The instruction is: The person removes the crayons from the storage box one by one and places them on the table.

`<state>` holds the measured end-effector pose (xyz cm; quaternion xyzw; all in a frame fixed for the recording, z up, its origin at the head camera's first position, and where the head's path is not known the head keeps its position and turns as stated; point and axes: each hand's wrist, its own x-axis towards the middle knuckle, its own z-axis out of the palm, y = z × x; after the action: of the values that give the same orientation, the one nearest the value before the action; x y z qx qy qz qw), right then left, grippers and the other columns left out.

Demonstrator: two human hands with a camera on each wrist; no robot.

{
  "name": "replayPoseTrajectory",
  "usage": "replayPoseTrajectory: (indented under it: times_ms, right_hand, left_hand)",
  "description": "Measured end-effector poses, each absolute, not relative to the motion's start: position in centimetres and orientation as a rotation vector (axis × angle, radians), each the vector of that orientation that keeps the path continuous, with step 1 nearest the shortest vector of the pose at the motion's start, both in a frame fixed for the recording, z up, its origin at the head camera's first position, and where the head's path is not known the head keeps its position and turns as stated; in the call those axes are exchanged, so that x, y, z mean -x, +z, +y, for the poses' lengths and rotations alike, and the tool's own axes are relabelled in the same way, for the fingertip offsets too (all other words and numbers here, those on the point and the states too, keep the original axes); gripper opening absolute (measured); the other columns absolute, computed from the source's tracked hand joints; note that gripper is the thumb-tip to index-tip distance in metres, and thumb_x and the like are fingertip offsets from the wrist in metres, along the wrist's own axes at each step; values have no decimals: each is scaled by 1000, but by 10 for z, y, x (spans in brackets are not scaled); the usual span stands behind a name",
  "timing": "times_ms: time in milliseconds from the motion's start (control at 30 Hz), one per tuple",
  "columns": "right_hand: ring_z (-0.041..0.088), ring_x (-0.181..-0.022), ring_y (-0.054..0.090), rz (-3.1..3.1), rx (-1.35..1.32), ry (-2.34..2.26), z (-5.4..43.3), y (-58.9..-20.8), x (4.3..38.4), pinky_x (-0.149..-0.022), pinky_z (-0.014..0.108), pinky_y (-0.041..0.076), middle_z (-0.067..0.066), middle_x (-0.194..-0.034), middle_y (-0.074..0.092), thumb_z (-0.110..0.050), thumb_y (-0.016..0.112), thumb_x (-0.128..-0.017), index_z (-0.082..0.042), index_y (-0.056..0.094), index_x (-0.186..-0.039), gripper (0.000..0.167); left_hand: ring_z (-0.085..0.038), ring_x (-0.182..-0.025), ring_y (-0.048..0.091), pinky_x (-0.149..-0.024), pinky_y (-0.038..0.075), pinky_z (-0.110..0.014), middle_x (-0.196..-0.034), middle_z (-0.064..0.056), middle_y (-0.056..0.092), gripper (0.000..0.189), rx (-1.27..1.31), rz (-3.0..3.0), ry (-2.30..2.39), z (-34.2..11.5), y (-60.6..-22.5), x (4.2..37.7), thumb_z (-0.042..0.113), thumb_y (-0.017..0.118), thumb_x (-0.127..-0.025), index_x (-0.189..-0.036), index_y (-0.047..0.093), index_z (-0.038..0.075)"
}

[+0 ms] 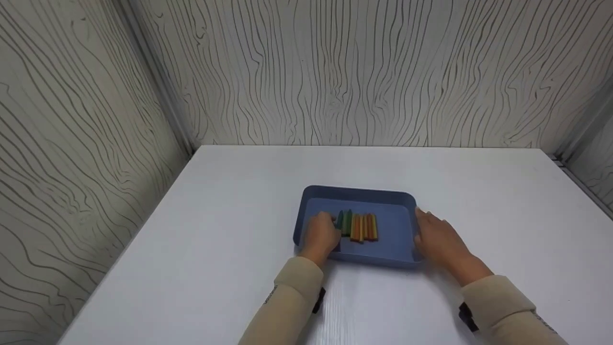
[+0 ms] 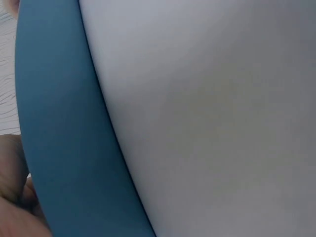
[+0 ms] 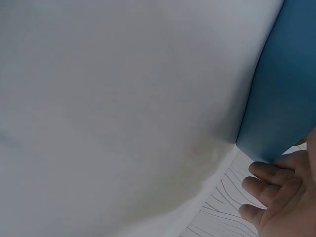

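Observation:
A blue rectangular tray [image 1: 395,235] lies on the white table in the head view. Side by side inside it are several crayons [image 1: 364,227], green at the left, then yellow, orange and red. My left hand [image 1: 321,234] reaches over the tray's front wall. Its bent fingers pinch at the leftmost green crayon [image 1: 339,220], and the knuckles hide most of the grip. At the tray's right end, my right hand [image 1: 438,239] holds the side wall, thumb near the rim. The right wrist view shows its other fingers [image 3: 269,190] loosely bent beside the blue wall.
The white table [image 1: 215,230] surrounds the tray. Behind it and at the left stand pale wood-grain panels [image 1: 311,72]. Both wrist views are mostly filled by the white tabletop [image 2: 212,118] and the tray's outer wall.

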<state>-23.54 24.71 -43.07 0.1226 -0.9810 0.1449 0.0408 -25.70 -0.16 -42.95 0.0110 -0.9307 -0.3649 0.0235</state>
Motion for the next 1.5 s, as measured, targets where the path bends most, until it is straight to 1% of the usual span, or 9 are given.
replayPoseTrajectory:
  times_ms: [100,267,400,500,667,767,867,1233,1500]
  right_hand:
    - [49,-129,32,-3017,-372,439,253,-431,232,-104,58,23,35,-138,38,-6,46,-90,18,29,-139,57]
    - [49,-128,33,-3021,-354,427,263,-432,228,-104,59,24,36,-136,38,-6,46,-90,18,30,-138,56]
    - [50,-127,33,-3016,-358,421,270,-432,225,-103,59,24,37,-135,39,-5,46,-89,19,31,-137,56]
    - [50,-127,33,-3016,-363,433,276,-431,222,-103,60,24,38,-135,38,-5,46,-89,19,31,-137,56]
    - [51,-128,32,-3023,-362,446,285,-433,218,-103,60,23,38,-136,37,-7,45,-90,19,29,-138,56]
    - [51,-128,31,-3023,-366,446,290,-433,216,-103,60,22,38,-136,36,-7,44,-91,18,28,-139,56]
    - [51,-128,30,-3016,-373,461,294,-432,213,-103,60,22,38,-137,36,-7,44,-91,18,28,-139,56]
    - [51,-128,31,-3010,-391,483,301,-432,207,-102,60,24,37,-137,35,-7,44,-92,19,27,-139,56]
    - [51,-128,30,-3015,-390,474,304,-434,207,-102,60,24,38,-137,35,-8,45,-92,19,26,-139,57]
  left_hand:
    - [-24,-97,64,-77,52,-36,-106,-12,67,29,-37,-2890,-1128,5,-431,255,-3,65,-83,-112,68,-1]
    - [-22,-90,64,-74,52,-35,-97,-11,68,26,-45,-2921,-1103,17,-431,253,-4,65,-83,-109,68,-2]
    - [-18,-82,64,-68,52,-33,-88,-8,67,19,-63,-2949,-1054,26,-429,250,-3,66,-83,-101,70,0]
    - [-17,-76,62,-65,51,-33,-82,-7,66,12,-70,-2954,-1030,32,-429,248,-2,68,-82,-93,69,1]
    - [-16,-77,63,-65,51,-33,-83,-7,66,10,-71,-2971,-997,42,-431,245,-1,70,-81,-91,69,1]
    - [-15,-73,62,-63,51,-32,-81,-7,66,9,-59,-2969,-997,46,-432,244,-3,71,-79,-87,69,1]
    - [-13,-70,60,-62,51,-31,-78,-6,66,10,-51,-2959,-1015,50,-433,243,-4,72,-77,-85,69,1]
    - [-15,-71,58,-64,50,-31,-76,-8,62,11,6,-2904,-1105,49,-433,241,-6,72,-74,-81,64,-1]
    - [-15,-61,50,-55,46,-29,-65,-3,54,20,-32,-2900,-1313,42,-430,241,-2,71,-76,-65,55,5]
